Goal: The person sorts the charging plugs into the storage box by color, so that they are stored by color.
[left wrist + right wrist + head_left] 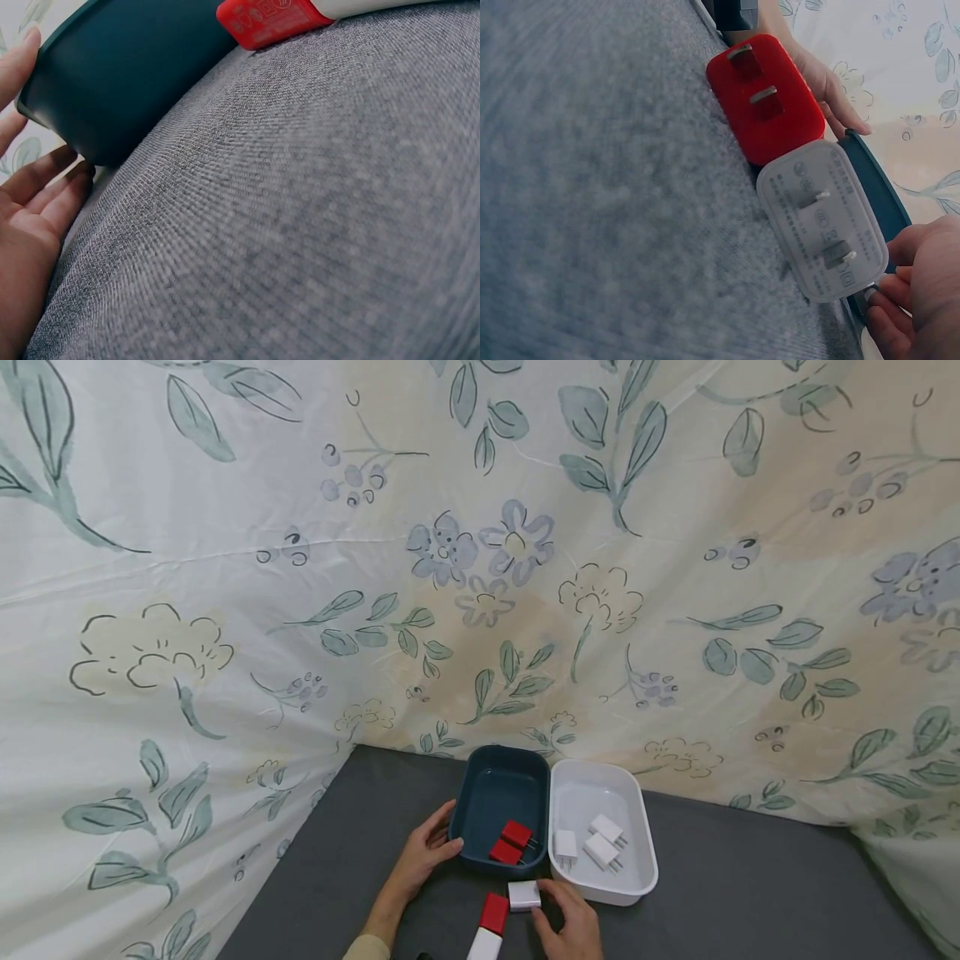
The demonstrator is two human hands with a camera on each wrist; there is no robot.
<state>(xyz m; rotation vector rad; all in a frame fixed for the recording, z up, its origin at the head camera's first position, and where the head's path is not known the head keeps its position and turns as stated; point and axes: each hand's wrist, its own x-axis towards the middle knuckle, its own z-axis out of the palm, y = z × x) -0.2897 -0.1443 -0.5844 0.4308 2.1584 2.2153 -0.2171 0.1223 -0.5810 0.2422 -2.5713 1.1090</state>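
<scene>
My left hand (pixel 422 853) rests at the near left corner of a dark blue bin (pixel 459 827), its relaxed fingers along the outer wall and thumb at the rim. In the left wrist view, fingertips (pixel 75 161) touch the base of the bin. My right hand (pixel 572 922) pinches a white plug charger (pixel 524 896) in front of the bins, between thumb and fingers. In the right wrist view, this white charger (pixel 821 221) shows its two prongs. Beside it is a red charger (pixel 493 912), with another white charger (pixel 483 945) behind it at the lower frame edge.
Two red chargers (pixel 516 833) lie inside the blue bin. To its right stands a white bin (pixel 643 860) with three white chargers (pixel 602 852) in it. Both sit on a dark grey cloth surface (pixel 720 893). A floral curtain (pixel 480 568) hangs behind and at the sides.
</scene>
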